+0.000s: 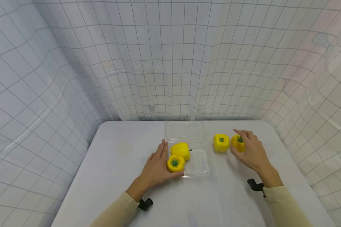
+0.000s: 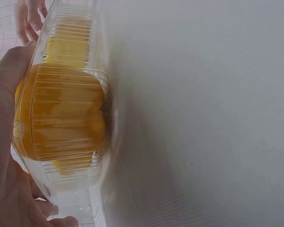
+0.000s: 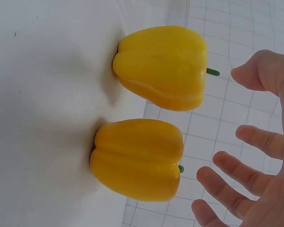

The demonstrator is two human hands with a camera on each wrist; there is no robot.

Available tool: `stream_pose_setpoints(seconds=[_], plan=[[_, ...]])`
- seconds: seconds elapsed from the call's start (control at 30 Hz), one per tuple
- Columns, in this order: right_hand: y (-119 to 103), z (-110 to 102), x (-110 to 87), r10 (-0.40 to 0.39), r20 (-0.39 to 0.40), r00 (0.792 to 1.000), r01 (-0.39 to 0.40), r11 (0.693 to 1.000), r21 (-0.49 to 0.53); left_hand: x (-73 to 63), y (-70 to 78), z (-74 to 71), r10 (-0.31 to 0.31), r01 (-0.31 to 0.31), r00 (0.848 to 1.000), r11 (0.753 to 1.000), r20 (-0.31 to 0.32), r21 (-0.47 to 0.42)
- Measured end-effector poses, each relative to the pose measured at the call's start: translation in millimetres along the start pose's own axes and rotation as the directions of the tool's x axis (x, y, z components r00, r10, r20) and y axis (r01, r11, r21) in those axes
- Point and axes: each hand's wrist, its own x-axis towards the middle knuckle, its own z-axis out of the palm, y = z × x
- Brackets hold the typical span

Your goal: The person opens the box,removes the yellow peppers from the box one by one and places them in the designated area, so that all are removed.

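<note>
A clear plastic clamshell box (image 1: pixel 200 162) lies unfolded on the table, its lid laid back behind. In its left half are two yellow bell peppers, one on its side (image 1: pixel 180 150) and one with the green stem up (image 1: pixel 176 163). My left hand (image 1: pixel 156 167) rests against the box's front left corner, fingers straight and thumb stretched along the front rim. To the right of the box stand two more yellow bell peppers, a left one (image 1: pixel 221 143) and a right one (image 1: pixel 237 143). Over the right one hovers my right hand (image 1: pixel 253 154), fingers spread and apart from it in the right wrist view.
The white table (image 1: pixel 125 138) has a grid-patterned curtain (image 1: pixel 170 63) behind it and at both sides. A black wrist mount (image 1: pixel 255 185) sits on the right wrist, and another (image 1: pixel 146 204) on the left.
</note>
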Motion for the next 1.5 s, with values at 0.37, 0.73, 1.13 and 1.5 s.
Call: stream_pose_setpoints(seconds=[0.37,0.73,1.13,1.5], plan=[[-9.4,4.6,-1.3,-0.061,-0.031,0.998,0.061,0.998,0.001,-1.2,1.6,0.4,-0.005,0.005,1.0,1.0,-0.014,-0.001],[-21.7,7.9,-2.5,-0.141,-0.084,0.987,0.143,0.99,0.02,-0.7,1.1,1.2,0.004,-0.005,0.999,1.0,-0.049,-0.005],[-34.1,10.4,-2.7,-0.174,-0.059,0.983,0.175,0.985,0.011,-1.2,1.4,4.9,0.015,-0.012,0.994,1.0,-0.109,0.021],[-47.8,13.7,-1.0,-0.191,0.005,0.982,0.191,0.982,0.005,-2.2,1.0,4.2,0.007,-0.009,0.995,1.0,-0.103,-0.017]])
